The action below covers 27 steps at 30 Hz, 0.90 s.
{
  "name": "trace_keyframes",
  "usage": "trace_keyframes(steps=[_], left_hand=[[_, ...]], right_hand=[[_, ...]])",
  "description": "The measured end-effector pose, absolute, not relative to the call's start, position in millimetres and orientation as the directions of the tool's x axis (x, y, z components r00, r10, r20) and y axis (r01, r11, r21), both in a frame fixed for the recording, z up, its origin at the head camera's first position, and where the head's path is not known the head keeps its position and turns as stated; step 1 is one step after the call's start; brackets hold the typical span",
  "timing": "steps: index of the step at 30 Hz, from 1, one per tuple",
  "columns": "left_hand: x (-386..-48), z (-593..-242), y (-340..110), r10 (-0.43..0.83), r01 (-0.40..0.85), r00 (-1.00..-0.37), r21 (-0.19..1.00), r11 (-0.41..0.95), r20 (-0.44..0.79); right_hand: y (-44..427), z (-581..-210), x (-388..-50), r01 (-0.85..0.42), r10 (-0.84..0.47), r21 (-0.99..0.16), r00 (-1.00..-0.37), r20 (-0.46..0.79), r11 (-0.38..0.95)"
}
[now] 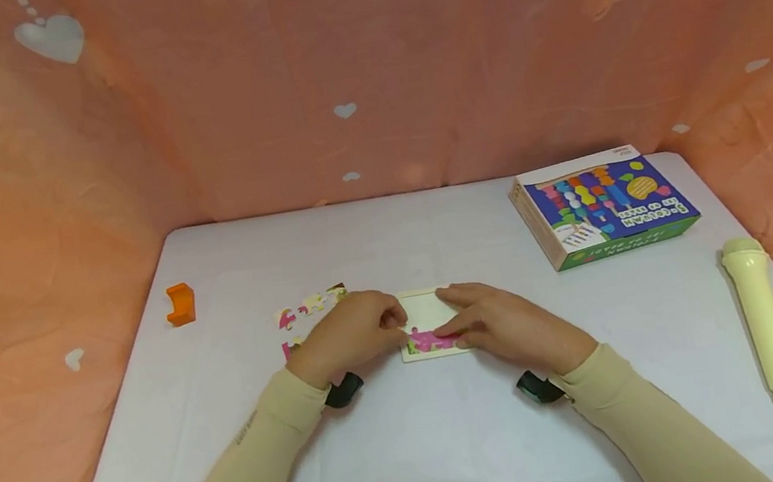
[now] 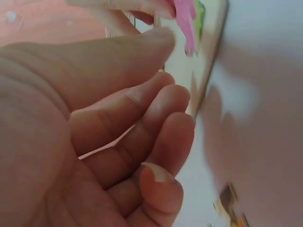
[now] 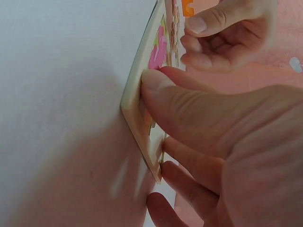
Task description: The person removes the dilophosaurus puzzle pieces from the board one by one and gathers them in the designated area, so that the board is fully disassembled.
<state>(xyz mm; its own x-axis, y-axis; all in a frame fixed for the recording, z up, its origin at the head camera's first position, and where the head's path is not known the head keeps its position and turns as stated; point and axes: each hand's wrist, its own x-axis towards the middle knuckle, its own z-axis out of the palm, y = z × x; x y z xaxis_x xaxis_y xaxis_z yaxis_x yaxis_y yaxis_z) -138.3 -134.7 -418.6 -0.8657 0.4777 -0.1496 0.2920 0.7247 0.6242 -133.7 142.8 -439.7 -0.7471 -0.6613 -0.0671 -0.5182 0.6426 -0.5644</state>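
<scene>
A shallow cream tray [image 1: 421, 307] lies on the table with joined pink and green puzzle pieces [image 1: 424, 343] along its near side. The right hand [image 1: 509, 323] rests over its right part, index finger across the pink pieces; in the right wrist view its thumb [image 3: 163, 94] touches the tray's near edge [image 3: 134, 85]. At the tray's left edge is the left hand [image 1: 351, 332]. Its fingers [image 2: 137, 113] are loosely curled, with nothing visible between them and the thumb. Loose puzzle pieces [image 1: 287, 319] lie left of the tray, partly hidden by the left hand.
An orange arched block [image 1: 181, 305] sits at the back left. At the back right lies a blue and green toy box [image 1: 604, 206], and a pale yellow cylinder [image 1: 766, 328] is near the right edge. Patterned orange cloth surrounds the white table.
</scene>
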Motion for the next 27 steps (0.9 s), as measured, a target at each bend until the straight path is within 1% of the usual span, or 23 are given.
trace_keyframes(steps=[7, 12, 18, 27], left_hand=[[-138, -420, -123, 0.46, 0.245, -0.858, 0.603, 0.759, -0.23], [-137, -426, -119, 0.463, 0.256, -0.86, 0.604, 0.755, -0.215], [-133, -431, -117, 0.46, 0.251, -0.862, 0.609, 0.752, -0.212], [-136, -431, -115, 0.463, 0.264, -0.862, 0.599, 0.756, -0.205]], right_hand=[[141, -439, -135, -0.513, -0.667, -0.582, -0.742, -0.069, 0.631], [143, -438, -135, -0.508, -0.656, -0.573, -0.751, -0.071, 0.643], [143, -441, -135, -0.518, -0.667, -0.573, -0.742, -0.067, 0.635], [145, -441, -136, -0.528, -0.661, -0.553, -0.748, -0.057, 0.645]])
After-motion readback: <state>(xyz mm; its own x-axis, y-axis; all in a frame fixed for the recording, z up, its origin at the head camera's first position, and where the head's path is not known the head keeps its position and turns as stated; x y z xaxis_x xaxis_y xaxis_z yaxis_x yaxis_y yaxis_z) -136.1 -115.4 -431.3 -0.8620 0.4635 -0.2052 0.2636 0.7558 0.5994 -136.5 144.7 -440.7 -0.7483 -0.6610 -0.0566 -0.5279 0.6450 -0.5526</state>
